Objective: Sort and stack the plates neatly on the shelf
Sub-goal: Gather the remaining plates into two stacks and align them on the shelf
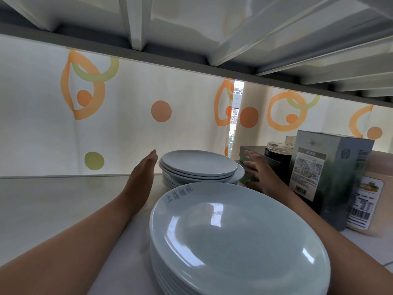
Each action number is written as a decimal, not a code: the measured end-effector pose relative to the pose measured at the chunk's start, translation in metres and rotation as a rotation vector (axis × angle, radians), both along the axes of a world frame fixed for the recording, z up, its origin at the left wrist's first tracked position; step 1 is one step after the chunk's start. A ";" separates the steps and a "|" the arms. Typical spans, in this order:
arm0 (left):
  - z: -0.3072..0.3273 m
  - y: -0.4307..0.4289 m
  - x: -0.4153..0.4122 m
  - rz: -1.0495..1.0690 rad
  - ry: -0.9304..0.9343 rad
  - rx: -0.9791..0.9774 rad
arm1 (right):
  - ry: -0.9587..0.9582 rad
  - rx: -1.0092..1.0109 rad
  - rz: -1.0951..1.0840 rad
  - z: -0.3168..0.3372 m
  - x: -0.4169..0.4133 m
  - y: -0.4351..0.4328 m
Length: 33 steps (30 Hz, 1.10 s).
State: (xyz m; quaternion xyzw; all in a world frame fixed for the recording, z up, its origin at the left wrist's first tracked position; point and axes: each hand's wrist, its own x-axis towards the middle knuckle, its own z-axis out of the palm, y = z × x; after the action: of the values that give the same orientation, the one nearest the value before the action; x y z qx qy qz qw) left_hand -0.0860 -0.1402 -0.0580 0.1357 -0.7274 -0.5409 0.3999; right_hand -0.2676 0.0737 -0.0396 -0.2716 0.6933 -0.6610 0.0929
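Two stacks of pale blue-grey plates stand on the white shelf point(53, 201). The near stack of large plates point(238, 241) fills the lower middle; its top plate carries faint grey characters on the far rim. Behind it sits a far stack of smaller plates point(198, 163), its upper plates shifted left of the ones below. My left hand point(141, 177) is flat with fingers together, just left of the far stack, its fingertips close to the rim. My right hand point(258, 173) has spread fingers at the stack's right side, by a dark box. Neither hand holds anything.
On the right stand a dark box point(270, 160), a glass jar with a lid point(278, 146), a tall grey-green carton point(325, 173) and a peach-coloured labelled container point(370, 201). A curtain with orange and green circles point(106, 116) hangs behind. Another shelf point(191, 58) runs low overhead.
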 end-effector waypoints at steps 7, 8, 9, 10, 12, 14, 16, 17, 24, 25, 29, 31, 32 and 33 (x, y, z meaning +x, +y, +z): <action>0.000 0.004 0.000 -0.010 -0.051 -0.037 | -0.015 0.000 0.011 -0.001 -0.001 -0.001; 0.000 0.004 0.001 -0.011 -0.060 -0.035 | -0.021 -0.003 0.015 -0.001 -0.001 -0.001; -0.001 0.003 0.001 -0.020 -0.066 -0.029 | -0.029 -0.008 0.015 -0.001 -0.001 -0.001; -0.001 0.003 0.002 -0.033 -0.066 -0.021 | -0.038 -0.017 0.017 -0.001 -0.001 -0.001; 0.000 0.004 0.004 -0.074 -0.061 0.013 | -0.062 -0.037 0.013 -0.002 -0.003 0.000; 0.001 0.008 0.005 -0.121 -0.072 0.025 | -0.102 -0.047 0.025 -0.004 -0.006 0.000; 0.003 0.012 0.004 -0.156 -0.094 0.009 | -0.172 -0.064 0.073 -0.006 -0.009 -0.001; 0.004 0.015 0.004 -0.165 -0.108 -0.004 | -0.196 -0.066 0.101 -0.008 -0.011 -0.002; 0.001 0.011 0.002 -0.204 -0.113 0.000 | -0.227 -0.095 0.107 -0.006 -0.008 -0.006; -0.001 0.008 0.002 -0.176 -0.100 0.022 | -0.222 -0.091 0.080 -0.005 -0.008 -0.007; -0.001 0.005 0.003 -0.091 -0.106 0.085 | -0.272 -0.108 0.035 -0.003 -0.009 -0.006; -0.001 0.007 0.000 -0.185 -0.140 0.222 | -0.320 -0.054 0.114 -0.002 -0.009 -0.007; -0.001 0.009 -0.002 -0.273 -0.126 0.267 | -0.328 -0.006 0.171 -0.001 -0.006 -0.006; -0.001 0.013 -0.005 -0.341 -0.113 0.308 | -0.325 0.037 0.201 -0.001 -0.005 -0.005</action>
State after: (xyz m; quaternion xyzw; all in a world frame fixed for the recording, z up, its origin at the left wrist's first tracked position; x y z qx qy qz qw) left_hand -0.0907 -0.1275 -0.0589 0.1005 -0.6699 -0.6967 0.2360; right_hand -0.2724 0.0685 -0.0408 -0.2273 0.6506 -0.6707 0.2743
